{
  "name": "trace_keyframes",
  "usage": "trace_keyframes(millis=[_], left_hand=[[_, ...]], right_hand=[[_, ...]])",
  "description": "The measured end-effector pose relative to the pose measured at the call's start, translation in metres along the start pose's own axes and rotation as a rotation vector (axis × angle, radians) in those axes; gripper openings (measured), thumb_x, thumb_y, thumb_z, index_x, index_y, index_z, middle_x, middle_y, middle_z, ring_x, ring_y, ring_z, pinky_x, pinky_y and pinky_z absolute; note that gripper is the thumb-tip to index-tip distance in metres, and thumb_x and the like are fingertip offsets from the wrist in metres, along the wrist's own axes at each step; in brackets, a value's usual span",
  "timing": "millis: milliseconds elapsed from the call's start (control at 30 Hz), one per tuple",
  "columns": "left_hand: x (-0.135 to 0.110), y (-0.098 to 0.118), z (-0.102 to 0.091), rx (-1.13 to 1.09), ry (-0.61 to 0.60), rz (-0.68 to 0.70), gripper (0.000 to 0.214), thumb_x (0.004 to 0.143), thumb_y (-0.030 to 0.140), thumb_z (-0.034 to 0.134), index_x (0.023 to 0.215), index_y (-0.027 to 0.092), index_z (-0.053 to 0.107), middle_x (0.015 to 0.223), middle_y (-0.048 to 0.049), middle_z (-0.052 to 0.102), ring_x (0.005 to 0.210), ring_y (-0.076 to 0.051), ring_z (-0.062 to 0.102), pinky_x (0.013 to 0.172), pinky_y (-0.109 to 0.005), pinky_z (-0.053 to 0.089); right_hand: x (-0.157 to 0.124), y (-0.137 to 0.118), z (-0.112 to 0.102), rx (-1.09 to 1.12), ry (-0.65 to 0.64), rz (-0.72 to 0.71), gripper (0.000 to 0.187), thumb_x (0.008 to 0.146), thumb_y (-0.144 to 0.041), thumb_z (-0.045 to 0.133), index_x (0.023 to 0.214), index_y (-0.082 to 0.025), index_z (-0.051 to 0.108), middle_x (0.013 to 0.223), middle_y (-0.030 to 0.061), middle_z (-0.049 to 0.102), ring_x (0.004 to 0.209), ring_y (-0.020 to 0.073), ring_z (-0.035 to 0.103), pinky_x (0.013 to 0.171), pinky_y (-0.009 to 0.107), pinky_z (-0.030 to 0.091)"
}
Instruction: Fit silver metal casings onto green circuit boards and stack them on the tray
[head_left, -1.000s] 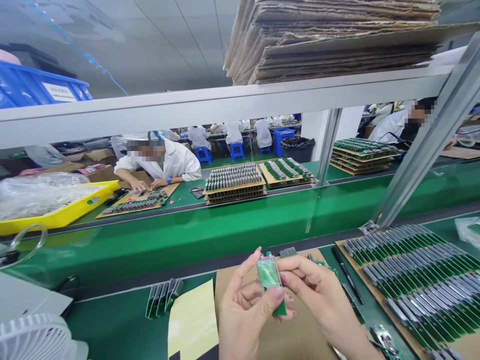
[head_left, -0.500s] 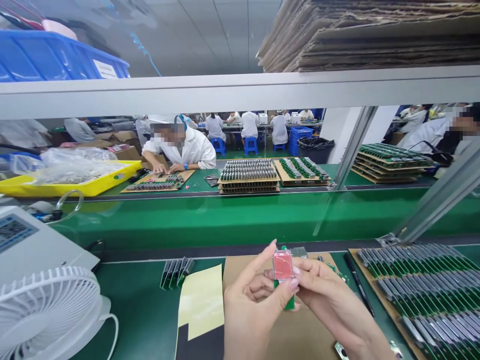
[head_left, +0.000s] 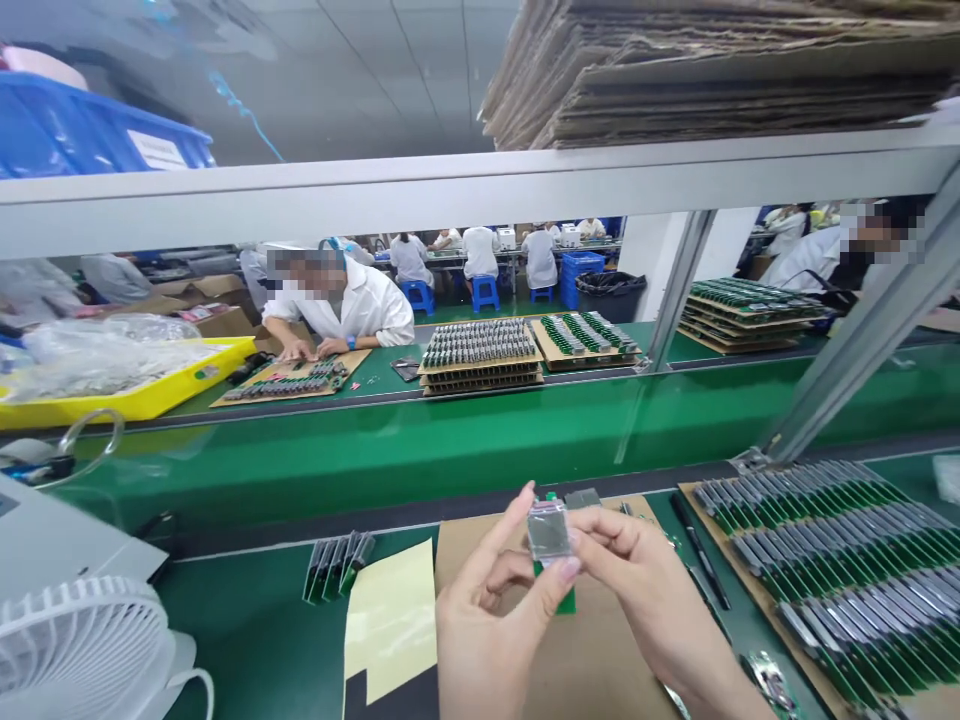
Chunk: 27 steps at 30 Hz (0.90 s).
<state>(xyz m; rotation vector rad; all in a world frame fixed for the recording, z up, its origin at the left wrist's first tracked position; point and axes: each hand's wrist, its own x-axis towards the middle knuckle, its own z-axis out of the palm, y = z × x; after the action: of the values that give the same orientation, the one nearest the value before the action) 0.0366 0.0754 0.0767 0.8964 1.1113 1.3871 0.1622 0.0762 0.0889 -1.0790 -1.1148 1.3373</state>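
A green circuit board with a small square screen (head_left: pixel 549 532) is held up over a brown cardboard sheet (head_left: pixel 600 655). The screen's face looks grey and glossy, with clear film about its edges. My left hand (head_left: pixel 487 610) pinches the board from the left, thumb at the lower edge and index finger along the upper left corner. On the right side, my right hand (head_left: pixel 637 575) grips the same board with thumb and fingers. Part of the board is hidden behind the fingers. A yellow sheet (head_left: pixel 394 625) lies left of my left hand.
Rows of circuit boards (head_left: pixel 810 550) stand on cardboard at right, beside a black pen (head_left: pixel 701 550). Several boards (head_left: pixel 337 568) stand at left, behind a white fan (head_left: pixel 82 650). A metal shelf bar (head_left: pixel 450 185) crosses above. Across the bench, a co-worker (head_left: pixel 345 310) handles boards.
The screen's face was red and now looks grey; whether a film came off or the light changed, I cannot tell. Both hands still hold the board. The view has shifted slightly right.
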Motion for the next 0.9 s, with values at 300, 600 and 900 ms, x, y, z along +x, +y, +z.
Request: trace_keyframes(millis=[300, 600, 900], left_hand=[[0.0, -0.024, 0.017, 0.276, -0.288, 0.075, 0.048, 0.077, 0.035, 0.072, 0.125, 0.033, 0.065, 0.073, 0.001, 0.074, 0.074, -0.019, 0.067, 0.074, -0.024, 0.051], [0.076, -0.108, 0.057, 0.67, -0.419, 0.324, 0.052, 0.078, 0.033, 0.067, 0.126, 0.015, 0.063, 0.146, -0.0211, 0.048, 0.142, -0.039, 0.029, 0.113, -0.054, 0.023], [0.114, -0.13, 0.074, 0.622, -0.516, 0.125, 0.086, 0.058, 0.031, 0.079, 0.137, 0.012, 0.05, 0.137, -0.0217, 0.057, 0.137, -0.043, 0.036, 0.112, -0.06, 0.023]], right_hand=[[-0.035, 0.0, -0.024, -0.165, 0.159, -0.039, 0.032, 0.082, -0.052, 0.067, 0.082, -0.022, 0.077, 0.098, 0.0067, 0.076, 0.096, 0.0262, 0.066, 0.092, 0.035, 0.049], [-0.118, 0.03, -0.175, -0.493, 0.927, 0.019, 0.042, 0.075, -0.059, 0.067, 0.09, -0.02, 0.076, 0.098, 0.01, 0.077, 0.099, 0.0335, 0.067, 0.084, 0.037, 0.052], [-0.191, 0.03, -0.273, -0.891, 0.824, 0.234, 0.04, 0.07, -0.061, 0.062, 0.064, -0.022, 0.067, 0.066, 0.0038, 0.071, 0.067, 0.0254, 0.063, 0.064, 0.033, 0.047]])
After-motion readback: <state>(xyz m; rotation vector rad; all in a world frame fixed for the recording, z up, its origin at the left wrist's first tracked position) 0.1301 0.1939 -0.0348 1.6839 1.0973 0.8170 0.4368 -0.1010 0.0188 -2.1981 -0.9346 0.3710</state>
